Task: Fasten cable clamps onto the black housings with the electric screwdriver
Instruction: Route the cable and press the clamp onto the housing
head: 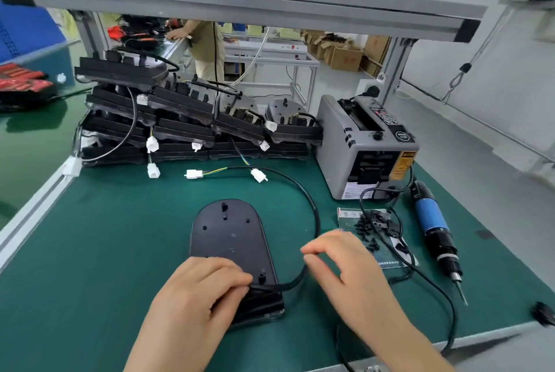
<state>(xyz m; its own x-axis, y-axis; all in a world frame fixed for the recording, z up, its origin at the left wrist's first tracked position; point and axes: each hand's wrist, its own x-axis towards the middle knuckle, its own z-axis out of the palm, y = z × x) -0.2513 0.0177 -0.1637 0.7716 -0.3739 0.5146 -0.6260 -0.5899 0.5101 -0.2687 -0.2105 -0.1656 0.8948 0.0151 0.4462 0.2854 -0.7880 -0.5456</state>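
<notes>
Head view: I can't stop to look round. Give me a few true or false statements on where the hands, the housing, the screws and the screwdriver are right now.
1. The right hand holds the electric screwdriver. False: the electric screwdriver lies on the green mat, to the right of both hands.
2. The left hand grips the near end of the black housing. True.
3. The loose screws lie left of the black housing. False: they lie on a card to its right, between it and the electric screwdriver.
4. The cable from the black housing loops round its right side. True.
</notes>
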